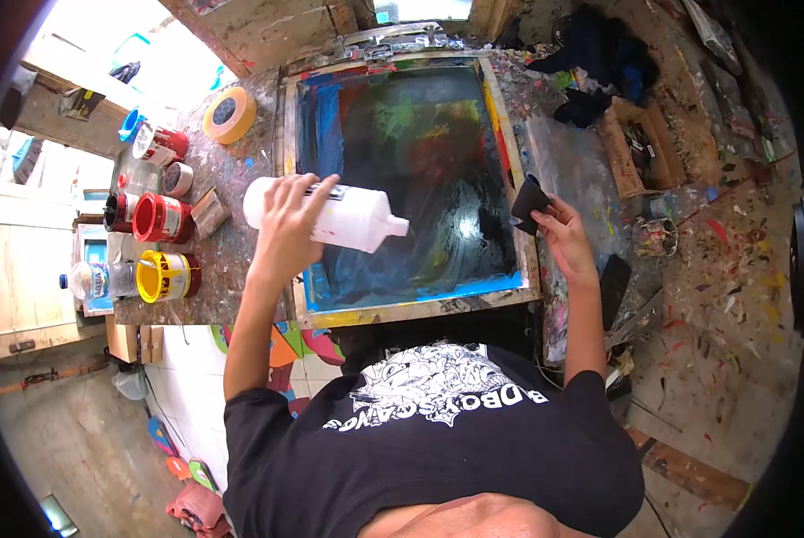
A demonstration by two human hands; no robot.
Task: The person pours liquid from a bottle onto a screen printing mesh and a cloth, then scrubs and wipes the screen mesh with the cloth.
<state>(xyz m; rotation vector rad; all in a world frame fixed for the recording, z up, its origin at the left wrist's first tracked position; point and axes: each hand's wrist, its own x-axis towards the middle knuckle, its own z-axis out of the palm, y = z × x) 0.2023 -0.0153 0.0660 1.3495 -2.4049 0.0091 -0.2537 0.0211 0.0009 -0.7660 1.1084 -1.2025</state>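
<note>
My left hand [287, 208] grips a white plastic bottle [357, 213] from above. The bottle lies nearly level in the air, its narrow spout pointing right over a framed printing screen [415, 316]. The screen's mesh is dark, smeared with blue, yellow and red, and a wet-looking shiny patch [467, 224] shows at its lower right. Between the thumb and fingers of my right hand [561, 231] is a folded black cloth-like piece [529, 203], held by the screen's right edge. Whether it is fabric or sponge I cannot tell.
On the left of the stained table stand several paint tubs, among them a red one [160, 218] and a yellow one [164, 276], plus a tape roll [229, 115] and a clear bottle [90, 280]. Right of the screen are a cardboard box [637, 148] and dark cloth [613, 58].
</note>
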